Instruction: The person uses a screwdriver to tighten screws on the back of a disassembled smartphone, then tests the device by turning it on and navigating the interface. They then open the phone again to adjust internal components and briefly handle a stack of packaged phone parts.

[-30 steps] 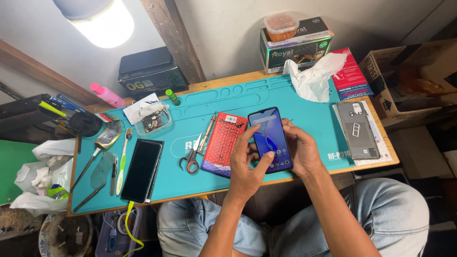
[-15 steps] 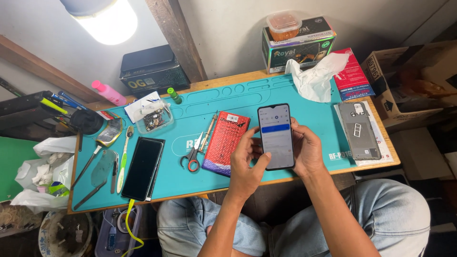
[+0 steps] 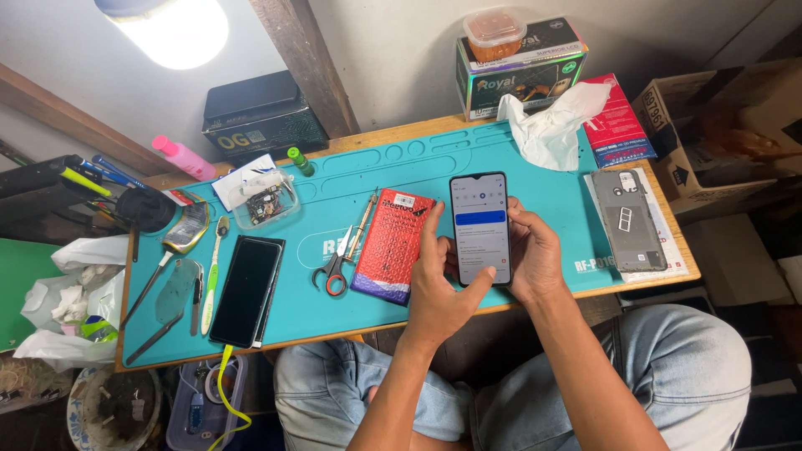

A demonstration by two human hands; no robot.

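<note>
**Phone held up off the mat, screen lit**

While the right hand (image 3: pixel 535 255) cradles the lit smartphone (image 3: pixel 479 228) from behind, fingers wrapped round its edge, the left hand (image 3: pixel 439 280) curls loosely beside it, thumb on the lower screen. Phone sits above the teal work mat (image 3: pixel 535 179), tilted to face the wearer. Red box (image 3: pixel 393 244) and scissors (image 3: pixel 338 263) lie just left; grey back cover (image 3: pixel 628 219) is parked well right.

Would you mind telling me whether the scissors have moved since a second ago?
No; the scissors lie beside the red packet as before.
</note>
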